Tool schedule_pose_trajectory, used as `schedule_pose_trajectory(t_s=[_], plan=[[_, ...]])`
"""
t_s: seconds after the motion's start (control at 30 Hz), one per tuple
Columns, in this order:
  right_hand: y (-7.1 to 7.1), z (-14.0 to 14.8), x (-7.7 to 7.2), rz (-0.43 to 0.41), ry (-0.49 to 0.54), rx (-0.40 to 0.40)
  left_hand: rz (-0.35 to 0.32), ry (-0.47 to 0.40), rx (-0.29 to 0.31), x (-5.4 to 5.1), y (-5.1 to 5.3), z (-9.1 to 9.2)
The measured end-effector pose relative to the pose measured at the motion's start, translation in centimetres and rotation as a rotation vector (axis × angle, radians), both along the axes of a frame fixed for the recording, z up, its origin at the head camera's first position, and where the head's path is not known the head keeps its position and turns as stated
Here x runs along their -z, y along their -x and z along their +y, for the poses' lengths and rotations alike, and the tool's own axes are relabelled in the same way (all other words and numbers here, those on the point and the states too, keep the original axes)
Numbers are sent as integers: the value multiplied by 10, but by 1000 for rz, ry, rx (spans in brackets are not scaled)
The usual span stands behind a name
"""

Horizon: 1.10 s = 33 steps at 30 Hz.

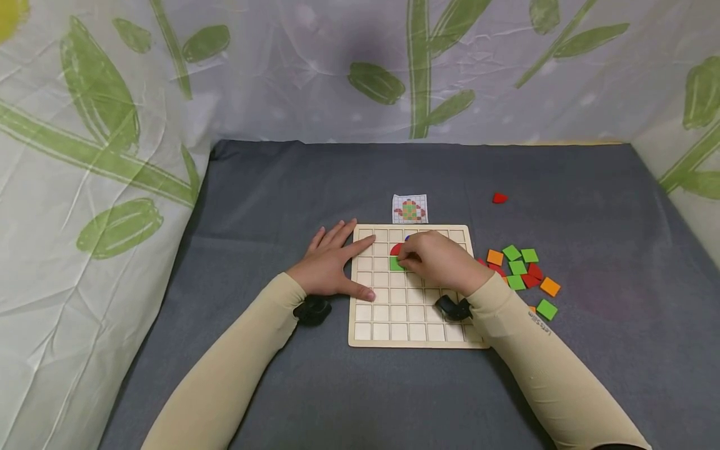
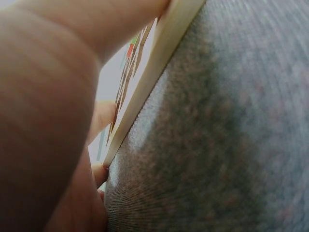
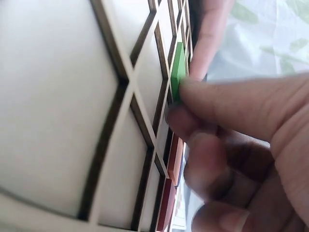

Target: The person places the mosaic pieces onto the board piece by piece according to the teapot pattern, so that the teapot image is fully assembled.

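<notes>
A wooden grid board [image 1: 379, 344] lies flat on the dark cloth. My left hand [image 1: 326, 269] rests spread at its left side, thumb and a finger reaching over the edge; in the left wrist view the thumb lies along the board's rim [image 2: 145, 92]. My right hand [image 1: 433, 259] bends over the upper middle cells, its thumb and index finger pinching a green square tile [image 3: 178, 72] at one end. In the head view that green tile shows just left of the fingertips, below a red piece [image 1: 396, 249]. Part of a blue piece [image 1: 407, 238] shows behind the hand.
Loose green, orange and red tiles [image 1: 517, 267] lie right of the board, some hidden by the right forearm. A lone red piece [image 1: 499, 198] lies farther back. Behind the board is a small pattern card [image 1: 410, 209]. A leaf-printed curtain [image 1: 270, 81] borders the table.
</notes>
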State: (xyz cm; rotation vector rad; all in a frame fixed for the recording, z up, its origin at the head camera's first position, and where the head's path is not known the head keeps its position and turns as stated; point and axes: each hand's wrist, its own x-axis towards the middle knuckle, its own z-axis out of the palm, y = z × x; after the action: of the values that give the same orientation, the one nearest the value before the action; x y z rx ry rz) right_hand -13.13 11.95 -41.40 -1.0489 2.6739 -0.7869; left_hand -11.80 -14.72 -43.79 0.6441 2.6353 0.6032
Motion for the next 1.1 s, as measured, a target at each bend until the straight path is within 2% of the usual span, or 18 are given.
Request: schedule_pose_trajectory(t_s=[0.17, 0.37, 0.6, 0.8, 0.97, 1.1], plan=[[-1, 0, -1, 32, -5, -2, -3, 1, 0, 0, 0, 1], [-3, 0, -2, 31, -19, 8, -13, -5, 0, 1, 0, 0], [-1, 8, -7, -70, -26, 37, -15, 1, 0, 1, 0, 0], [3, 24, -15, -110, -11, 80, -22, -3, 1, -1, 0, 1], [11, 43, -23, -183, -4, 150, -24, -9, -2, -2, 0, 0], [16, 61, -31, -205, -49, 208, -23, -9, -1, -2, -1, 0]])
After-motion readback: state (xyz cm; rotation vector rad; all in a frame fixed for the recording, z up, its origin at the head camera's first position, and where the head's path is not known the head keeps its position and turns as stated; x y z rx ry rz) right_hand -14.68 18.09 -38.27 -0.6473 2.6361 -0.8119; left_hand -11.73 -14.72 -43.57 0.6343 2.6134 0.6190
